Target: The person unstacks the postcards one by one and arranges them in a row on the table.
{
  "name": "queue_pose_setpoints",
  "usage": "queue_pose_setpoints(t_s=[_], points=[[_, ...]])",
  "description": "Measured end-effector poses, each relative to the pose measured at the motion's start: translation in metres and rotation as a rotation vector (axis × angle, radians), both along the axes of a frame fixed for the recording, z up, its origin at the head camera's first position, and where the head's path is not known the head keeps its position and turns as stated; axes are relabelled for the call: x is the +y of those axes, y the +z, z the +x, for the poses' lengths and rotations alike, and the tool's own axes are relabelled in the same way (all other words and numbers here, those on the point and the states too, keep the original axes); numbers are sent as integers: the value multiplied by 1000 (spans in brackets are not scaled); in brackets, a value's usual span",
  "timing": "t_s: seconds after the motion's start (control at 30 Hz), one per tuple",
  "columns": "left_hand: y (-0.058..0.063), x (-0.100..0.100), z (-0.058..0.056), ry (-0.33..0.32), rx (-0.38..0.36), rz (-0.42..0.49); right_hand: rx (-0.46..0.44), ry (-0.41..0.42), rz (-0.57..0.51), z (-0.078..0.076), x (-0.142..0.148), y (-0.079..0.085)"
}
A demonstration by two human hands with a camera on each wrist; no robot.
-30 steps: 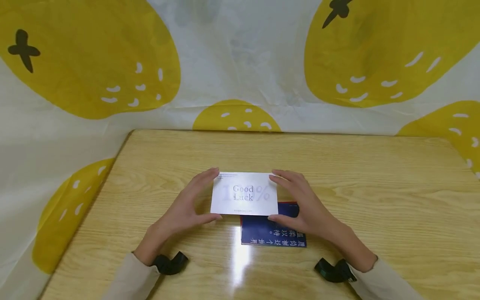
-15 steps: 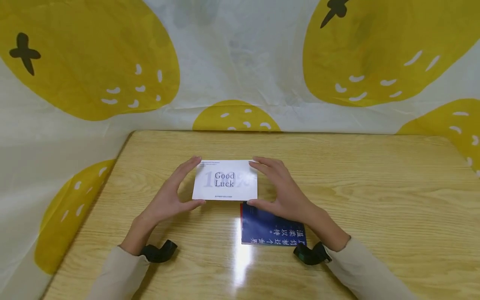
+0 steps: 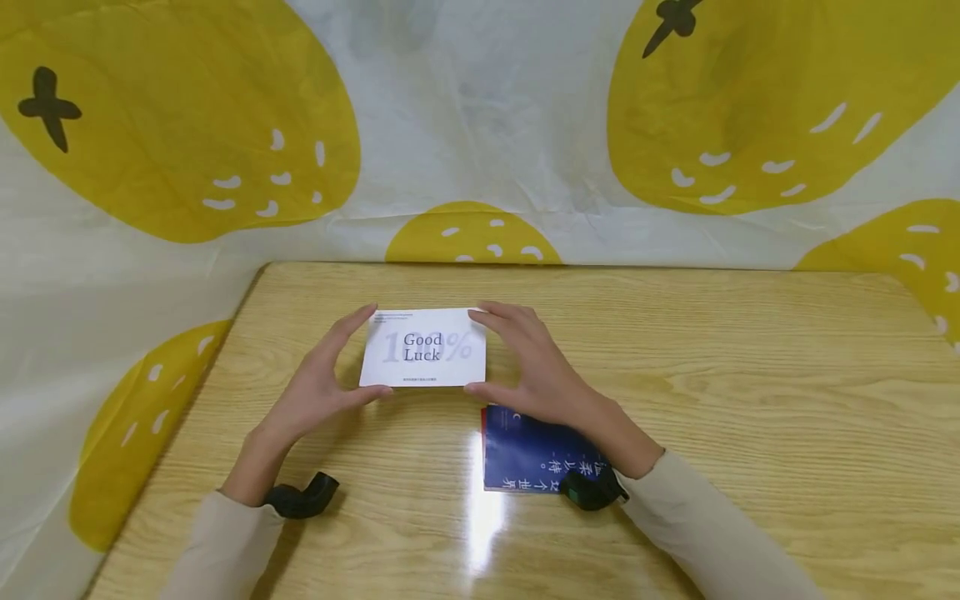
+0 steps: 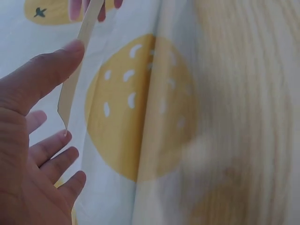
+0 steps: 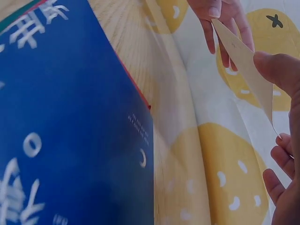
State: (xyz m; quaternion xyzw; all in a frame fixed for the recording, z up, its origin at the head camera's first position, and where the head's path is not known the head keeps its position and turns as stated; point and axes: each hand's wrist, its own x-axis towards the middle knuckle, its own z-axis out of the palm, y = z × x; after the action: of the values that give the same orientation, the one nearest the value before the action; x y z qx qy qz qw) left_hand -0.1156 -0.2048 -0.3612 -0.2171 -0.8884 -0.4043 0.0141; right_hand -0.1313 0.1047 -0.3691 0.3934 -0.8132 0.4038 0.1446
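The left hand [image 3: 315,385] and right hand [image 3: 543,367], half-curled, gripped opposite ends of the white card [image 3: 423,348] above the wooden table [image 3: 735,367].

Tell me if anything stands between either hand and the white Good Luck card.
Nothing visible does: the left hand and right hand grip the white card at opposite ends. The blue card lies on the table nearer the person, outside both grips.

White card [image 3: 423,348], grey print; navy card [image 3: 525,446] (red sliver [image 3: 483,423] at edge); white cloth [image 3: 487,125], yellow flecked ovals.
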Motion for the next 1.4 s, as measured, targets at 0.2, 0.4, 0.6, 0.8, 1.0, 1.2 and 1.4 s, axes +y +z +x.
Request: queue_pose_setpoints(t_s=[0.2,0.4,0.6,0.8,1.0,1.2,1.4], points=[[2,-13,-9,-6,-32,-15,-20,-11,-11,-6,-13,-3],[-1,-27,-16,0,-66,-37,-62,-19,2,-10,-27,-4],[-6,-39,-20,28,-103,-38,-82,-35,50,-14,-42,-7],[-7,-49,-26,34,-129,-38,-135,-65,101,-21,-53,-13],[-9,-58,-32,45,-155,-83,-206,-79,169,-25,-64,-16],[-17,-70,-36,72,-163,-101,-257,-93,219,-28,-75,-22],[-22,-80,-38,76,-200,-95,-277,-101,302,-29,-87,-28]])
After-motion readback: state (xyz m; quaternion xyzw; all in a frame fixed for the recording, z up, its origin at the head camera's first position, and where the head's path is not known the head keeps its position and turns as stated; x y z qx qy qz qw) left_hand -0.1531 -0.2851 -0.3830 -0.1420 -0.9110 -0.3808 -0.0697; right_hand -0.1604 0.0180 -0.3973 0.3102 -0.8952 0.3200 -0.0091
